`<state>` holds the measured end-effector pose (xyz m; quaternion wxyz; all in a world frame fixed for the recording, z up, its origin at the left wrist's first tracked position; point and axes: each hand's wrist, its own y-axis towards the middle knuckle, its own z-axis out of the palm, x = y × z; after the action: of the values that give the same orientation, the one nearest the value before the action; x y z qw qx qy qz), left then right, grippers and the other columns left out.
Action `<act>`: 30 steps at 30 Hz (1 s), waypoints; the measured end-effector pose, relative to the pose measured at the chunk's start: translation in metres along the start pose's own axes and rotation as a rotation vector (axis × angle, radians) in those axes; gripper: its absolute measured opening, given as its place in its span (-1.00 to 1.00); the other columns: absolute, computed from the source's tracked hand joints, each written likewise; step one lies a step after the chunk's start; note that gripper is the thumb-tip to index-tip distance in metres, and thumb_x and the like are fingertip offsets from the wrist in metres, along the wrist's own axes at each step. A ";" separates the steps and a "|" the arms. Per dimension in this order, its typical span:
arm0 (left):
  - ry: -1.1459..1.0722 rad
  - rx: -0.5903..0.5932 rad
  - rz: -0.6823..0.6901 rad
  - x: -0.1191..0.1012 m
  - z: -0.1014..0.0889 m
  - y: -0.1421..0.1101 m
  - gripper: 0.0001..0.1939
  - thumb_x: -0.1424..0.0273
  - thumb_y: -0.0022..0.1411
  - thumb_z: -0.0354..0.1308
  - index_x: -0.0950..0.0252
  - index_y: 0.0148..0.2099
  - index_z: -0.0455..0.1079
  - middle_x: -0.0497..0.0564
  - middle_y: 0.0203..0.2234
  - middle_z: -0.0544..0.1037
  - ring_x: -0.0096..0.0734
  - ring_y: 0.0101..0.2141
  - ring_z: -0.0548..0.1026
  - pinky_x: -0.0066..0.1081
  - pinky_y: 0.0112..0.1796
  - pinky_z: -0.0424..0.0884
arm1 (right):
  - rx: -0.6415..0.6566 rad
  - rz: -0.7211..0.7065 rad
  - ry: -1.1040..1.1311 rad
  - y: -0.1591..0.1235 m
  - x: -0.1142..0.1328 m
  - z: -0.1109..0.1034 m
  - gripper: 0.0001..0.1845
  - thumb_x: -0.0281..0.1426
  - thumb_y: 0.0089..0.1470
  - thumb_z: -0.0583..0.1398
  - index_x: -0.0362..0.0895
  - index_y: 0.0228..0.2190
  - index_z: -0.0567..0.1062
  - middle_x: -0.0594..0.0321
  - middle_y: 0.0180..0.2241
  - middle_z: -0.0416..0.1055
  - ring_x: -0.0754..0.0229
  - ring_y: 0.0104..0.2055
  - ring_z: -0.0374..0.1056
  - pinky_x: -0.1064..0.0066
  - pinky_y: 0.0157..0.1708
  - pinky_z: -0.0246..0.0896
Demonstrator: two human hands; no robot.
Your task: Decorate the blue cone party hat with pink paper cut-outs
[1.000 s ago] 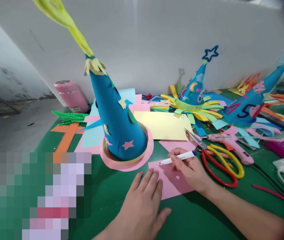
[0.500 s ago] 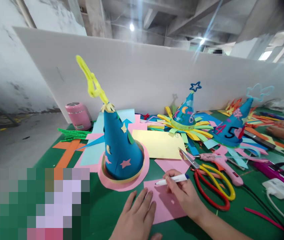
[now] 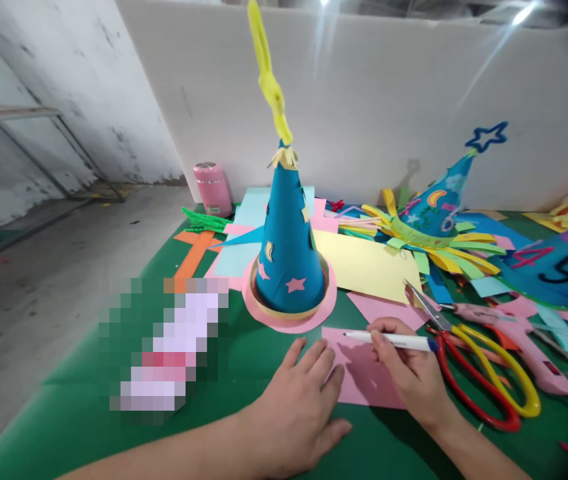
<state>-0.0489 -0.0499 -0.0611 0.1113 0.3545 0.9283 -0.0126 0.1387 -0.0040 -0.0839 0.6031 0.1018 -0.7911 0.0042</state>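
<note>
My right hand [image 3: 411, 373] pinches a white marker with a dark blue end [image 3: 407, 341], its tip over the upper left part of a pink sheet of paper [image 3: 364, 387]. Whether the tip touches the paper I cannot tell. My left hand [image 3: 307, 403] lies with fingers spread at the sheet's left edge, fingertips on or right beside it. Just beyond stands a blue cone hat [image 3: 291, 247] with a pink brim, pink stars, a pale moon and a twisted yellow pipe cleaner on top.
Red-and-yellow-handled scissors [image 3: 481, 373] and a pink glue gun [image 3: 519, 327] lie right of my right hand. Two more decorated blue hats [image 3: 437, 200] stand farther right. A pink flask [image 3: 213, 190], green pipe cleaners [image 3: 207, 221] and cream paper [image 3: 364, 263] are behind. A blurred patch covers something at left.
My view has swung left and down, so everything appears farther right. The marker's rear end now sits lower. Another person's hand at far right has left the view. My left hand stays by the paper.
</note>
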 end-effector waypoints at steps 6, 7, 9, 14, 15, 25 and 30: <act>0.002 -0.018 -0.005 0.000 0.002 -0.001 -0.48 0.15 0.22 -0.19 0.38 0.09 0.14 0.23 0.02 0.28 -0.02 0.07 0.14 -0.01 0.00 0.08 | 0.073 0.015 -0.010 0.003 0.001 0.004 -0.78 -0.22 0.06 0.04 -0.11 -0.44 0.32 0.36 -0.66 0.16 0.30 -0.63 0.12 0.50 -0.69 -0.01; 0.007 -0.021 -0.006 -0.001 0.003 -0.001 -0.49 0.15 0.22 -0.19 0.38 0.09 0.15 0.23 0.01 0.29 -0.02 0.06 0.14 -0.01 0.00 0.07 | 0.074 0.021 -0.012 0.003 0.001 0.004 -0.78 -0.22 0.06 0.04 -0.11 -0.45 0.31 0.38 -0.67 0.13 0.31 -0.65 0.09 0.50 -0.70 -0.03; 0.015 -0.033 -0.014 -0.001 0.003 -0.002 -0.51 0.15 0.22 -0.18 0.38 0.06 0.18 0.22 0.00 0.30 -0.03 0.06 0.16 -0.01 0.00 0.07 | 0.073 0.024 -0.025 0.004 0.002 0.005 -0.77 -0.21 0.06 0.03 -0.11 -0.46 0.30 0.41 -0.70 0.08 0.33 -0.69 0.03 0.50 -0.72 -0.09; 0.040 -0.072 -0.041 0.001 0.003 -0.002 -0.56 0.17 0.20 -0.13 0.34 0.00 0.24 0.19 -0.03 0.34 -0.02 0.03 0.20 -0.01 -0.02 0.07 | 0.137 0.043 -0.056 0.003 0.008 0.005 -0.78 -0.22 0.07 0.03 -0.11 -0.46 0.30 0.42 -0.73 0.10 0.32 -0.71 0.04 0.49 -0.72 -0.08; 0.046 -0.073 -0.044 0.001 0.003 -0.002 -0.56 0.17 0.20 -0.13 0.33 0.01 0.24 0.20 -0.03 0.34 -0.02 0.02 0.20 -0.01 -0.02 0.08 | 0.140 0.043 -0.051 0.003 0.008 0.005 -0.78 -0.22 0.07 0.03 -0.11 -0.46 0.30 0.42 -0.74 0.10 0.32 -0.71 0.05 0.49 -0.71 -0.08; 0.059 -0.066 -0.064 -0.001 0.003 -0.001 -0.56 0.17 0.22 -0.16 0.34 -0.01 0.25 0.20 -0.05 0.35 -0.02 0.02 0.21 0.00 -0.02 0.08 | 0.100 0.021 -0.059 0.003 0.005 0.008 -0.71 -0.16 0.06 0.02 -0.12 -0.50 0.29 0.45 -0.77 0.06 0.33 -0.74 0.04 0.49 -0.74 -0.11; 0.051 -0.073 -0.065 -0.001 0.004 0.000 -0.57 0.17 0.21 -0.13 0.34 -0.01 0.26 0.20 -0.06 0.36 -0.03 0.01 0.21 0.00 -0.02 0.07 | 0.092 0.029 -0.062 0.003 0.006 0.008 -0.70 -0.15 0.05 0.02 -0.12 -0.49 0.30 0.44 -0.76 0.08 0.33 -0.73 0.04 0.49 -0.73 -0.13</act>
<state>-0.0479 -0.0511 -0.0647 0.1002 0.3202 0.9416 0.0269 0.1287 -0.0029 -0.0796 0.5727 0.1182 -0.8099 0.0461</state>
